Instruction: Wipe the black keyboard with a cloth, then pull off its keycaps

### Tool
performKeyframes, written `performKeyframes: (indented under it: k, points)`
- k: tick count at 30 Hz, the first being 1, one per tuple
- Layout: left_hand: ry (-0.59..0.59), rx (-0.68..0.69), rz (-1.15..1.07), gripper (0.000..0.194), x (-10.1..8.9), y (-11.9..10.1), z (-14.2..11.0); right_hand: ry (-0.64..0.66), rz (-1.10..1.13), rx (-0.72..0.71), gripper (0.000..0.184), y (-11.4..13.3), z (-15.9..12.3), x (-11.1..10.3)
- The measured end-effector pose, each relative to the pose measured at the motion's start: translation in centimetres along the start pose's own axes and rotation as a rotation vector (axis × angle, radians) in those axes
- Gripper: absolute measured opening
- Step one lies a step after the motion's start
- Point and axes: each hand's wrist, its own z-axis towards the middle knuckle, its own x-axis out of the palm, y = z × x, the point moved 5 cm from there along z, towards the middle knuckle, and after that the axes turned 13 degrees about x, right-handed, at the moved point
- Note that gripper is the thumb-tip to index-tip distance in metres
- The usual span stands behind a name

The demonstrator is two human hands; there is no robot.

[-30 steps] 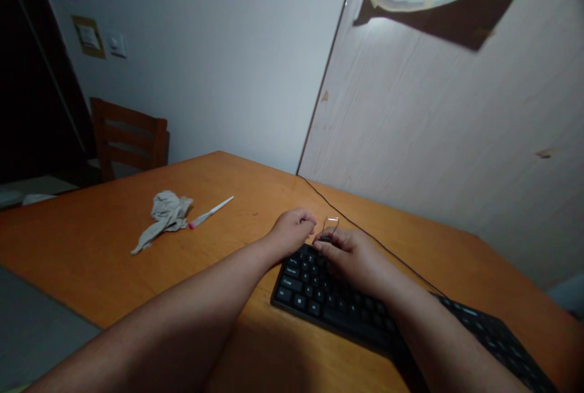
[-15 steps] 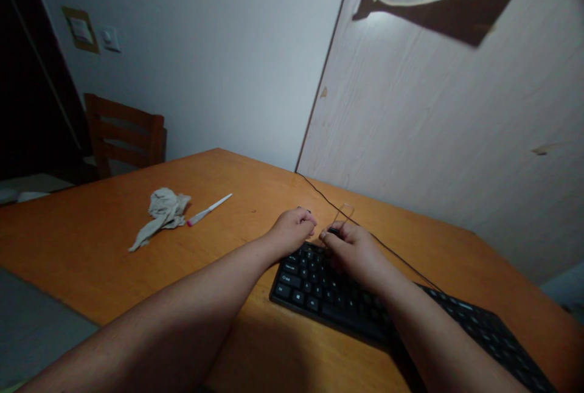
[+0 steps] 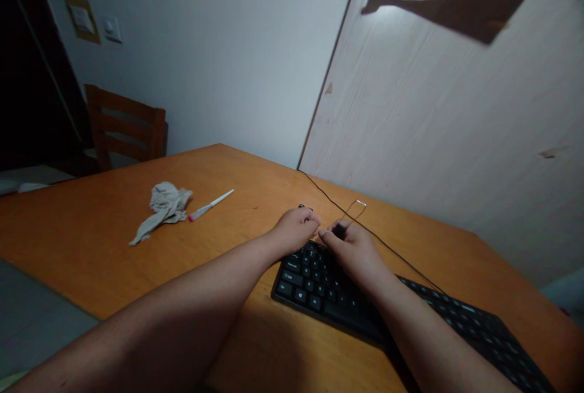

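Note:
A black keyboard (image 3: 314, 302) lies at a slant on the table, partly covered by my right forearm. Above its upper edge, my right hand (image 3: 353, 247) is closed on a wire keycap puller. The puller's thin wire loop (image 3: 361, 203) points away from me, and a small black part (image 3: 339, 230) shows between thumb and fingers. My left hand (image 3: 297, 230) rests by the keyboard's upper left corner with its fingers curled; what they hold, if anything, is hidden. A small dark piece (image 3: 305, 207) shows just beyond its knuckles. The two hands nearly touch.
A crumpled grey cloth (image 3: 168, 210) and a white brush (image 3: 212, 204) with a pink end lie to the left on the wooden table (image 3: 237, 177). A black cable (image 3: 322, 191) runs behind my hands along the wall side. A wooden chair (image 3: 125, 128) stands beyond.
My right hand has turned slightly, so the wire loop leans farther right and the black part shows more. The left hand has barely moved. The whole view has shifted a little.

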Motion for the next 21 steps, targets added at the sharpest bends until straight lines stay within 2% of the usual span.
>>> performKeyframes:
  k: [4, 9, 21]
  points:
    - [0.019, -0.016, -0.01, 0.017, 0.09, -0.03, -0.07, -0.058, -0.021, -0.005, 0.019, -0.82, 0.62, -0.28]
    - [0.031, -0.03, 0.0, 0.016, 0.07, -0.23, -0.24, -0.083, -0.023, 0.017, 0.016, -0.71, 0.45, -0.67]
    - [0.043, -0.061, -0.031, 0.017, 0.3, 0.02, -0.35, -0.03, 0.12, 0.113, 0.015, -0.6, -0.1, -0.58]
